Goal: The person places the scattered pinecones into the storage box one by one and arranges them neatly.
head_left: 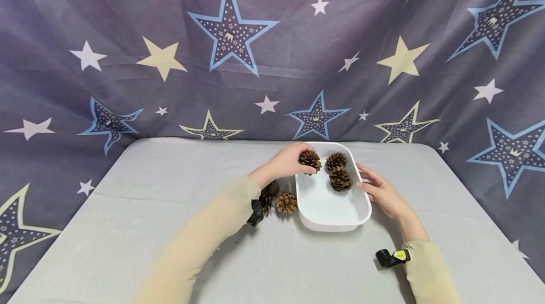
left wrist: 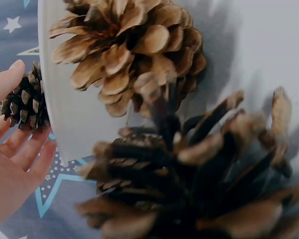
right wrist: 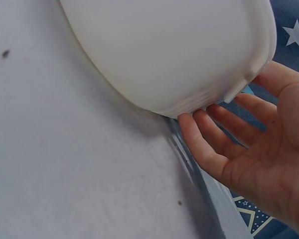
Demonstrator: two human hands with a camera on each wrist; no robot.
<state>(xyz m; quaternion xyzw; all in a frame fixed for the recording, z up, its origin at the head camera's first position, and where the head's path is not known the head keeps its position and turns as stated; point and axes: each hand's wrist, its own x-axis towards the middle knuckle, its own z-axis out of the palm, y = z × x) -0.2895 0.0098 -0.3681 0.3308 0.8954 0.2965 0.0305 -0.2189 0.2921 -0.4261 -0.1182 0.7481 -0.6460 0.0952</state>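
My left hand holds a brown pine cone between thumb and fingers, over the left far part of a white plastic box. In the left wrist view that pine cone shows at the far side of the box wall. Two more pine cones lie against each other inside the box, near its right wall. On the box's right side, my right hand grips the rim; its thumb is at the rim and its fingertips rest on the outer wall.
Just left of the box, a light brown pine cone and darker pine cones stand on the grey-covered table, partly behind my left sleeve. A star-patterned curtain hangs along the table's far edge.
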